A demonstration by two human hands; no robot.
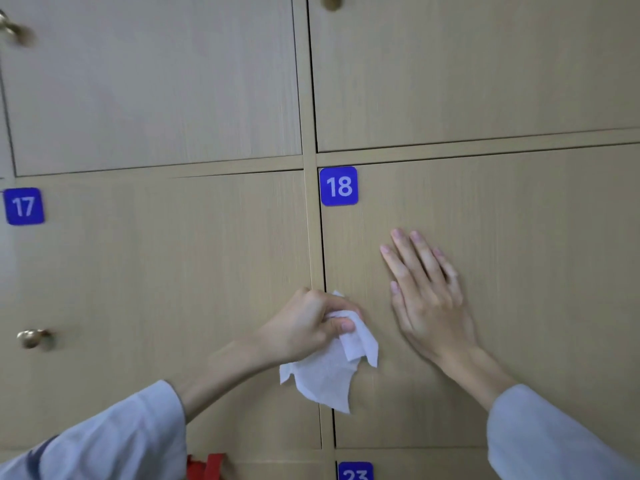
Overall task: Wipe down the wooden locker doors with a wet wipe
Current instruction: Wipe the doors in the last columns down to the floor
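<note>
- Pale wooden locker doors filled my whole view, a grid split by narrow frame strips, with blue number plates in the upper left corners: 17 (pixel 24 206), 18 (pixel 338 186), and a 23 (pixel 355 472) cut off at the bottom edge.
- My left hand (pixel 304 329) was curled into a loose fist around the wet wipe (pixel 329 368), thumb pinching it against the fingers. It sat right at the vertical strip between door 17 (pixel 156 289) and door 18 (pixel 519 271).
- Most of the wipe hung free below the fist, crumpled, draping over the left edge of door 18.
- My right hand (pixel 426 292) lay flat and open on door 18, fingers spread upward, holding nothing. I read it as bracing the door.
- Brass knobs (pixel 32 337) showed on door 17 and on the upper doors; something red (pixel 207 467) peeked in at the bottom.
- On progress, I could not tell. No wet streaks or sheen showed on any door, so nothing marked which were done.
- My judgement was that door 18 was the one in hand, starting at its left edge, with the rest of its face yet to cover.
</note>
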